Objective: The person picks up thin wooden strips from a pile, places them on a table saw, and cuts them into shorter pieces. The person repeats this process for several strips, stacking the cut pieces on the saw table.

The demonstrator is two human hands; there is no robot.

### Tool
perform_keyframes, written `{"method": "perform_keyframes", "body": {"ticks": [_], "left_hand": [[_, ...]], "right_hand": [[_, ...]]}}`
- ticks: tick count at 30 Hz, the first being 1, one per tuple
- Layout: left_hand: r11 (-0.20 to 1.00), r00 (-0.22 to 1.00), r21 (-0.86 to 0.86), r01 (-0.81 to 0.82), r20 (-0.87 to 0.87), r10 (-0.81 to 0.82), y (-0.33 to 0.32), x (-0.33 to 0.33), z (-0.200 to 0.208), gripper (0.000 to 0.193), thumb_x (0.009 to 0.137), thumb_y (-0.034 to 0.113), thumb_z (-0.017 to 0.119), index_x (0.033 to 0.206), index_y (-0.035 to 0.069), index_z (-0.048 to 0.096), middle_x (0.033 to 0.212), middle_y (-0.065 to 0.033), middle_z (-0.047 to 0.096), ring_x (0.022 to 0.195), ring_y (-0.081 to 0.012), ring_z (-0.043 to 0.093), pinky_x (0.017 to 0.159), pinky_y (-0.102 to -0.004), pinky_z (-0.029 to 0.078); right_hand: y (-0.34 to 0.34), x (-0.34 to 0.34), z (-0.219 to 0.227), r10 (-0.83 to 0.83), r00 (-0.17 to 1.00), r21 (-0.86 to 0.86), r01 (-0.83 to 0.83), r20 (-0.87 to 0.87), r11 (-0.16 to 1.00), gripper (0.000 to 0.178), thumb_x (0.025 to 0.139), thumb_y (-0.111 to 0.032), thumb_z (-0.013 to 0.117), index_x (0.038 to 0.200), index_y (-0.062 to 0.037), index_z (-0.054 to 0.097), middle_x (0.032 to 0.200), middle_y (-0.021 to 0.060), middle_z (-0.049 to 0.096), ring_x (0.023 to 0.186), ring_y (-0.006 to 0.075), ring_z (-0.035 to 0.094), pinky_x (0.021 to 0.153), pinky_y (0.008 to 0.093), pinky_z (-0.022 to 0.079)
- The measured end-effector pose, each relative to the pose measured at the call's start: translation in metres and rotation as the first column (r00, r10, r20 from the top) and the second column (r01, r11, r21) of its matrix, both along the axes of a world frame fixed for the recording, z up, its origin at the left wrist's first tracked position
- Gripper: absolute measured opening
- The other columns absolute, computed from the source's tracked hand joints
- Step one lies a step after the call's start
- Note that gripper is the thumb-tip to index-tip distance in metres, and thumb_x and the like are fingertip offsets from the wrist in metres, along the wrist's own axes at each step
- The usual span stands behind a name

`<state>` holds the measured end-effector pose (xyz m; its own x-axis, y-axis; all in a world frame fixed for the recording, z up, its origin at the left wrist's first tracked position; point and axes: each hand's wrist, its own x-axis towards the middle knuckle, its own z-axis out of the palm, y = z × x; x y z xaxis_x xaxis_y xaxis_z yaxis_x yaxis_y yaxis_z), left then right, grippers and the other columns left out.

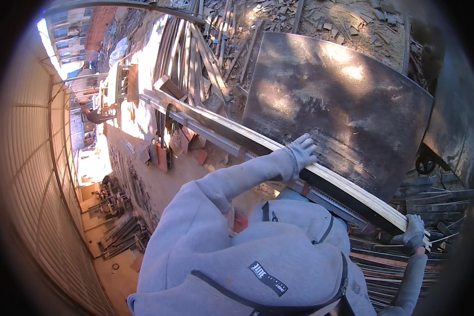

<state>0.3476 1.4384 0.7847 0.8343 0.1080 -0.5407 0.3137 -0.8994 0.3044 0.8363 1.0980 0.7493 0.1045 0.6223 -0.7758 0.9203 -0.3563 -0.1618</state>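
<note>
A long stack of wooden strips [361, 196], pale on its upper edges and black along its side, lies diagonally along the near edge of a dark, worn table top [337, 105]. My left hand [302, 152], in a grey knit glove, rests on top of the stack with its fingers stretched out toward the table. My right hand [413, 231], gloved too, is wrapped round the stack's near right end, though part of its fingers is hidden. A metal rail [216, 138] with a marked scale runs beside the strips, close to my body.
Long loose boards [181, 58] lie beyond the rail's far end, with scrap wood [347, 23] scattered behind the table. Dark strips [389, 268] are piled below my right hand. A small handwheel [425, 164] sits at the right. Another person [96, 116] is far left, near a corrugated wall [29, 152].
</note>
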Motion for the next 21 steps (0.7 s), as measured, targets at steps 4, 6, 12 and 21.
{"method": "perform_keyframes", "body": {"ticks": [4,6,12,21], "left_hand": [[0.911,0.935,-0.33,-0.246,-0.328,0.134,0.007,0.02,-0.008,0.073,0.076,0.03,0.088,0.138,0.004,0.06,0.139,-0.0219,0.06,0.132,-0.0415,0.059,0.117,-0.0488,0.045],[0.901,0.929,-0.356,-0.249,-0.352,0.118,0.012,0.024,-0.008,0.074,0.079,0.031,0.087,0.142,0.003,0.059,0.136,-0.0236,0.062,0.127,-0.0416,0.063,0.11,-0.0469,0.051],[0.953,0.967,-0.295,-0.075,-0.256,-0.004,0.014,0.033,0.008,0.076,0.076,0.035,0.088,0.14,0.004,0.061,0.133,-0.0201,0.063,0.128,-0.0379,0.061,0.107,-0.0475,0.05],[0.934,0.993,0.356,-0.042,0.115,0.001,0.116,-0.004,0.001,0.091,0.056,0.034,0.088,0.138,0.009,0.057,0.124,-0.0121,0.061,0.121,-0.0321,0.06,0.099,-0.0446,0.047]], "right_hand": [[-0.003,-0.002,0.0,-0.015,1.0,-0.021,0.016,0.024,1.0,0.095,0.042,-0.04,0.106,0.122,-0.0083,0.066,0.115,0.0149,0.065,0.115,0.0354,0.059,0.105,0.0463,0.047],[-0.01,-0.002,0.0,-0.012,1.0,0.024,0.012,0.018,1.0,0.091,0.044,-0.039,0.105,0.12,-0.0092,0.065,0.114,0.014,0.064,0.115,0.0355,0.059,0.105,0.0459,0.046],[-0.034,-0.006,0.005,-0.029,0.992,0.208,0.004,0.12,0.978,0.096,0.046,-0.035,0.103,0.127,-0.01,0.057,0.12,0.0158,0.057,0.116,0.0381,0.054,0.106,0.0501,0.041],[0.052,-0.047,-0.009,-0.046,0.98,0.722,-0.109,0.191,0.683,0.068,0.072,-0.024,0.083,0.131,-0.0003,0.058,0.116,0.018,0.061,0.11,0.0404,0.058,0.099,0.0537,0.044]]}}
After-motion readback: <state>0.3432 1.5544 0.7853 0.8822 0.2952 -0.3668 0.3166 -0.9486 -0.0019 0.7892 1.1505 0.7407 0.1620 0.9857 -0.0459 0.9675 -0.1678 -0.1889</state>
